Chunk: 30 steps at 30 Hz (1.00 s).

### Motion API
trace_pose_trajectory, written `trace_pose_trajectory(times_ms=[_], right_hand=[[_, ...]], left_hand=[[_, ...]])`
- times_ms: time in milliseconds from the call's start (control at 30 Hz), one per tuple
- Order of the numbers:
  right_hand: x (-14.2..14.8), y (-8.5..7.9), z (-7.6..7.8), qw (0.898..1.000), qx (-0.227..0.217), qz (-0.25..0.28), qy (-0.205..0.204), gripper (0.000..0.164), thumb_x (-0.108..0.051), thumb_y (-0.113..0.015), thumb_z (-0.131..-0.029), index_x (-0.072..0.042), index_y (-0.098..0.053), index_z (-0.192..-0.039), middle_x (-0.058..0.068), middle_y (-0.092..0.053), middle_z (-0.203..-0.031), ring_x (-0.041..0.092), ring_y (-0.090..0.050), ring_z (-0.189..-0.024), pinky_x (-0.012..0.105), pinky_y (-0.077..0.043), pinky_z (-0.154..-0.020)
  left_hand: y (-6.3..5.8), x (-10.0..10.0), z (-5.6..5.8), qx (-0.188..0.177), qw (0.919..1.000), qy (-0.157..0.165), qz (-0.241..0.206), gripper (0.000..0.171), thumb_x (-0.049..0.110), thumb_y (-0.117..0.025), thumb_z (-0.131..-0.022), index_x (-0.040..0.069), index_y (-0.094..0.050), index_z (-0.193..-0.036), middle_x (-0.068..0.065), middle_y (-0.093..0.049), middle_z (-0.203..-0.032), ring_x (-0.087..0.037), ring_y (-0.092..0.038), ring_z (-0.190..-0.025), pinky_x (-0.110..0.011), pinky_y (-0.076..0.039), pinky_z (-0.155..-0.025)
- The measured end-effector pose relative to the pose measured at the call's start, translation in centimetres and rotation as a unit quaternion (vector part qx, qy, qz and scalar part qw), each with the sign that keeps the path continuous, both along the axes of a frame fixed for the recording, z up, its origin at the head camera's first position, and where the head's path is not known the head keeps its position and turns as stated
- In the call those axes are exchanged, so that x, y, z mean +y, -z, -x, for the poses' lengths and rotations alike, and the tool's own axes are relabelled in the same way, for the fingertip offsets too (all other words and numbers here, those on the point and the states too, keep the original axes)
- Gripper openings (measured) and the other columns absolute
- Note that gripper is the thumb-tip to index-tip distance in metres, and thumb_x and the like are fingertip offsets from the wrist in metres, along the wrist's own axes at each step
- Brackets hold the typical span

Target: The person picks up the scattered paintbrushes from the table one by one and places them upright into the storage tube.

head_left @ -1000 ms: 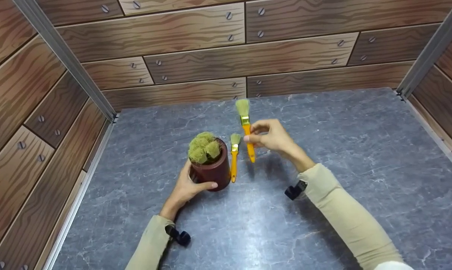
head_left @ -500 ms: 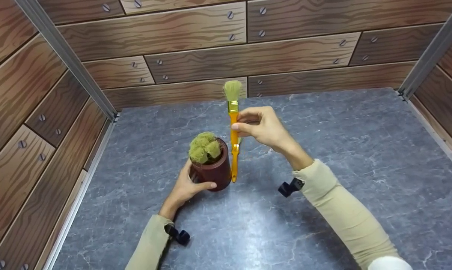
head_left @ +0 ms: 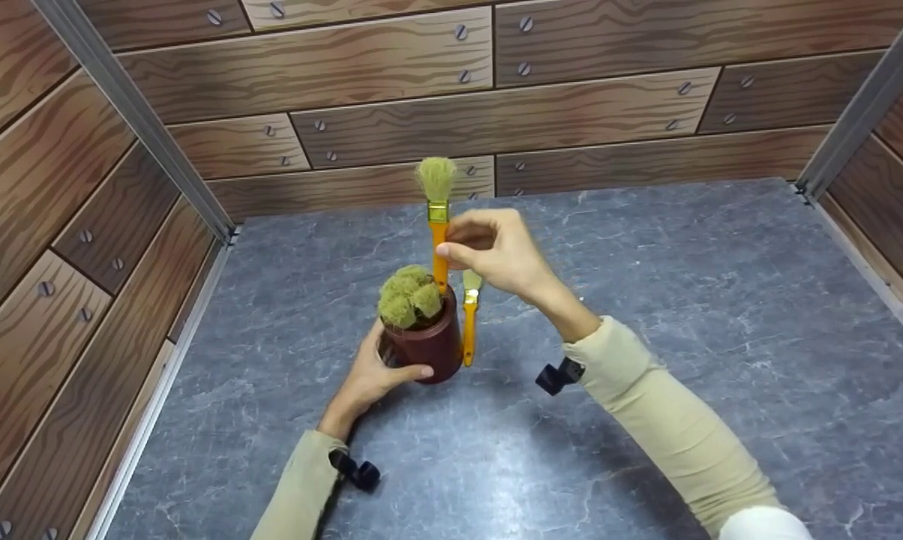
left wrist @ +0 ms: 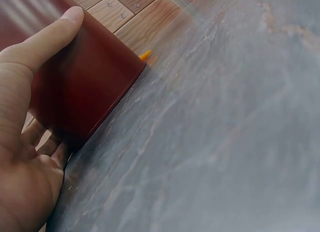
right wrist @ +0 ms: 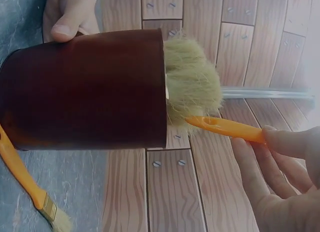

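A dark red-brown cylindrical cup [head_left: 430, 352] stands on the table, several pale-bristled brushes [head_left: 406, 296] inside it with their bristles up. My left hand [head_left: 369, 373] grips the cup around its lower left side, thumb across the front. Between thumb and fingers, my right hand [head_left: 500, 251] pinches the orange handle of a paintbrush [head_left: 438, 214], bristles up. Its handle end is at the right part of the cup's rim; the right wrist view shows that tip [right wrist: 200, 122] just beyond the opening, beside the bristles. Another, smaller paintbrush [head_left: 469, 322] lies on the table right against or close by the cup.
The grey marbled table [head_left: 684, 300] extends around the cup. Wood-patterned panels [head_left: 391, 120] wall it at the back and both sides, with metal posts [head_left: 144, 120] in the corners. A black wrist camera [head_left: 560, 375] sits on each sleeve.
The right hand has carried its paintbrush leftward and up, from over the table on the right to the cup's rim. The left hand and cup have stayed put.
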State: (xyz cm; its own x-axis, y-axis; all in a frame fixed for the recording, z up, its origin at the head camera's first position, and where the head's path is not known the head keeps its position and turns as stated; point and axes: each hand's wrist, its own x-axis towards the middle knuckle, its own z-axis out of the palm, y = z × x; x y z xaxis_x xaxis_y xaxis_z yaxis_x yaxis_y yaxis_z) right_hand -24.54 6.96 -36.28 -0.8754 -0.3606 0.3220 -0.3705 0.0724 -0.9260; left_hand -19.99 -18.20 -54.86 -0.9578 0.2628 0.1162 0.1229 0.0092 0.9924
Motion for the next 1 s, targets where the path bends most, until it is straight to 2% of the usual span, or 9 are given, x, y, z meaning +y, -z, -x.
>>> trace_pose_trajectory(times_ms=[200,467,633,867,1000], right_hand=[[-0.3,0.3,0.0,0.999,0.028,-0.024,0.017,0.019,-0.006,-0.083,-0.092,0.003,-0.079,-0.108,0.018,-0.080,-0.100,0.027,-0.079,-0.085,0.032,-0.067,-0.078],[-0.5,0.7,0.1,0.998,0.059,-0.033,0.017,0.021,-0.008,-0.085,-0.091,0.001,-0.080,-0.110,0.014,-0.081,-0.103,0.026,-0.079,-0.090,0.036,-0.066,-0.085],[-0.3,0.7,0.0,0.998,0.063,-0.030,0.008,0.025,-0.011,-0.085,-0.093,0.000,-0.080,-0.114,0.011,-0.081,-0.108,0.024,-0.080,-0.097,0.032,-0.066,-0.087],[-0.1,0.9,0.0,0.997,0.060,-0.034,0.019,0.022,-0.010,-0.084,-0.093,0.000,-0.080,-0.112,0.013,-0.081,-0.108,0.026,-0.079,-0.097,0.041,-0.066,-0.090],[-0.1,1.5,0.3,0.998,0.049,-0.035,0.029,0.020,-0.007,-0.082,-0.093,0.002,-0.080,-0.111,0.015,-0.081,-0.107,0.029,-0.079,-0.097,0.040,-0.066,-0.090]], left_hand=[[0.0,0.1,0.0,0.000,1.0000,0.005,-0.002,0.111,0.015,-0.099,-0.078,0.033,-0.034,-0.166,0.001,-0.052,-0.161,-0.021,-0.049,-0.151,-0.042,-0.039,-0.128],[0.2,0.0,0.1,0.006,0.9999,0.005,-0.008,0.112,0.012,-0.099,-0.077,0.032,-0.035,-0.166,0.000,-0.052,-0.161,-0.021,-0.048,-0.151,-0.040,-0.038,-0.128],[0.2,0.0,0.1,0.012,0.9999,0.001,-0.006,0.109,0.011,-0.099,-0.076,0.031,-0.038,-0.164,-0.003,-0.055,-0.158,-0.022,-0.051,-0.148,-0.042,-0.039,-0.127],[0.2,0.0,0.1,0.015,0.9999,0.003,-0.004,0.105,0.010,-0.098,-0.077,0.025,-0.040,-0.162,-0.005,-0.057,-0.155,-0.025,-0.054,-0.145,-0.040,-0.044,-0.123],[0.2,0.0,0.1,0.016,0.9999,0.003,-0.004,0.104,0.009,-0.098,-0.076,0.022,-0.041,-0.162,-0.006,-0.057,-0.155,-0.025,-0.054,-0.145,-0.040,-0.045,-0.122]])
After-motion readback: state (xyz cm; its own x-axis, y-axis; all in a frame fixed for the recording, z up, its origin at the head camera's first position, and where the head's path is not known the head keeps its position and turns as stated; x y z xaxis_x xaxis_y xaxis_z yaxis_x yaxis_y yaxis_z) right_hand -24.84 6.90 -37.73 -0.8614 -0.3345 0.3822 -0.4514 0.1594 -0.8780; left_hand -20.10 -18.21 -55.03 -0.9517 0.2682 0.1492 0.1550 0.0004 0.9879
